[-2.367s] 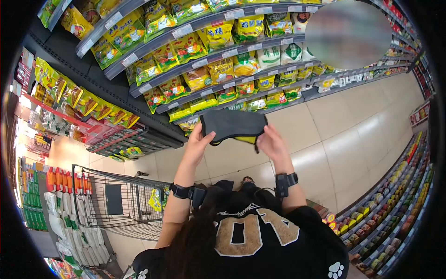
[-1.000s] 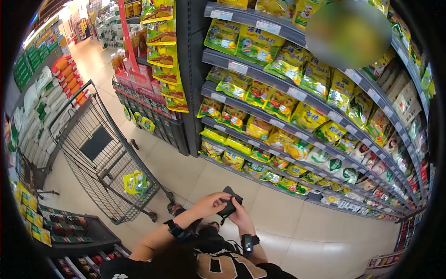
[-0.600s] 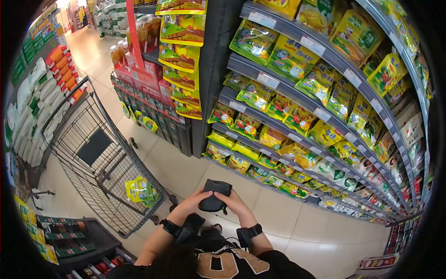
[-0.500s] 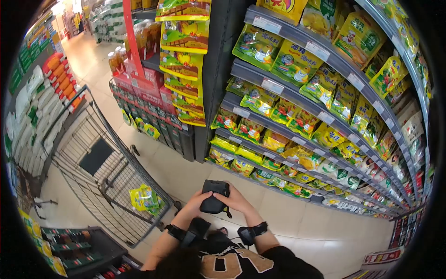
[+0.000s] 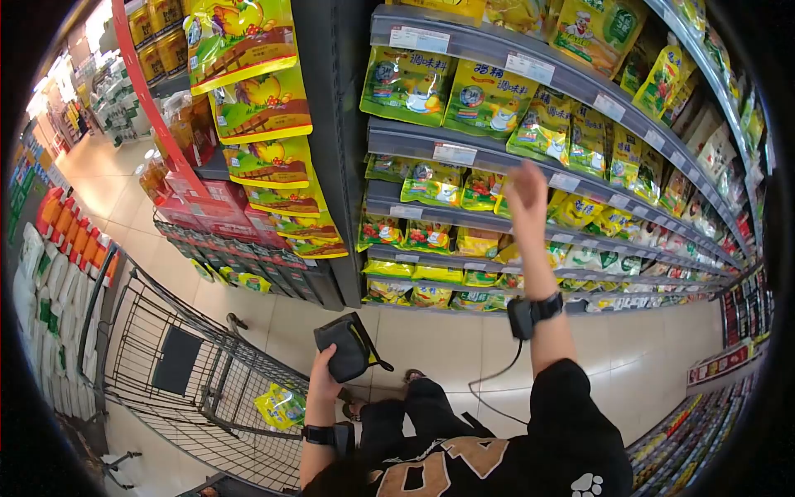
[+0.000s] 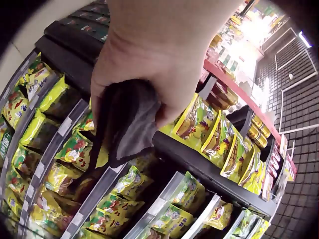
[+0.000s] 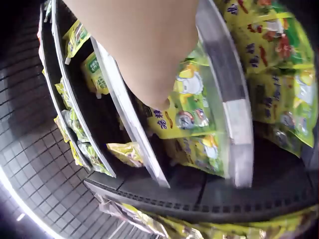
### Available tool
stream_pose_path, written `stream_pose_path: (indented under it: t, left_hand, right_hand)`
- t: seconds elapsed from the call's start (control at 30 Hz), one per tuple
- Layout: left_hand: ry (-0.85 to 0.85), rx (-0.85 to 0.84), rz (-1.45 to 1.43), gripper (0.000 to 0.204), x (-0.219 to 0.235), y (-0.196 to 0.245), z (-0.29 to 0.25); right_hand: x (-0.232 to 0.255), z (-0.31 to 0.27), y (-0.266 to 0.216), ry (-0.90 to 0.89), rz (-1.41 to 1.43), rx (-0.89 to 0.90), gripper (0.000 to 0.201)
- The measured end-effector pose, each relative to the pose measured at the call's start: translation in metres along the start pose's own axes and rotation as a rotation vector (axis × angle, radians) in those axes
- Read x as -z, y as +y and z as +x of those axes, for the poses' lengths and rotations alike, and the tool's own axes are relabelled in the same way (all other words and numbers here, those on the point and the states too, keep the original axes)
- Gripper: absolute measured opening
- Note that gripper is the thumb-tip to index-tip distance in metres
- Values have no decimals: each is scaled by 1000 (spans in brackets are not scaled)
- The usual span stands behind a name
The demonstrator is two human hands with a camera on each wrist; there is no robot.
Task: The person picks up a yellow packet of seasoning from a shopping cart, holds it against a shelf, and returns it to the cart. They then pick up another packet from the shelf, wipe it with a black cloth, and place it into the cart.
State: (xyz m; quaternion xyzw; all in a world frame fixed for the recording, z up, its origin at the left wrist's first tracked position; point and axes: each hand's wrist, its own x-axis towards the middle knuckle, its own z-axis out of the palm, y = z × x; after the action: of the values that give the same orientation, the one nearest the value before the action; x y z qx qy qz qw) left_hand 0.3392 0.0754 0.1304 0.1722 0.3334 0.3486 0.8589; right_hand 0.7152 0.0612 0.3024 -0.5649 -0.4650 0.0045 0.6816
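In the head view my left hand grips a folded dark grey fabric item with black edging, a yellow-green lining and a short strap, the thumb lying over it. The left wrist view shows that fabric item hanging from the hand. My right hand, blurred, is stretched out in front of the shelves, away from the fabric item, fingers loosely bent. In the right wrist view the right hand overlaps a yellow-green seasoning bag; most of its fingers are hidden.
Curved grey shelves carry rows of seasoning bags. Yellow packets hang on the shelf end. A wire shopping cart stands at left with a yellow packet in it. White sacks are piled beyond.
The fabric item was spread between both hands, then folded small. My right hand has let go of it and moved up and right toward the shelves, while the left keeps hold.
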Motion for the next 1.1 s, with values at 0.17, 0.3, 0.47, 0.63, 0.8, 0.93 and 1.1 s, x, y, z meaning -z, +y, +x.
stream_pose_path:
  t: [0.17, 0.3, 0.47, 0.63, 0.8, 0.93, 1.1]
  left_hand:
    - [-16, -77, 116, 41, -22, 8, 8]
    - [-48, -119, 163, 42, -37, 13, 15]
    - [-40, -117, 168, 42, -56, 11, 21]
    - [-51, -91, 147, 38, -63, 8, 26]
    - [-40, -69, 150, 36, -73, 9, 21]
    - [-41, -69, 138, 37, -67, 12, 19]
    - [-13, -118, 124, 39, -64, 19, 14]
  right_hand:
    - [-5, 112, 23, 189, -393, 116, 71]
    - [-5, 140, 29, 214, -731, -97, 70]
    - [19, 157, 38, -153, -339, -202, 51]
    - [8, 139, 10, -114, -70, -206, 45]
    - [0, 136, -4, -47, -18, -390, 41]
    - [-3, 136, -15, -66, 139, -487, 45]
    - [-9, 123, -27, -75, 12, -439, 45]
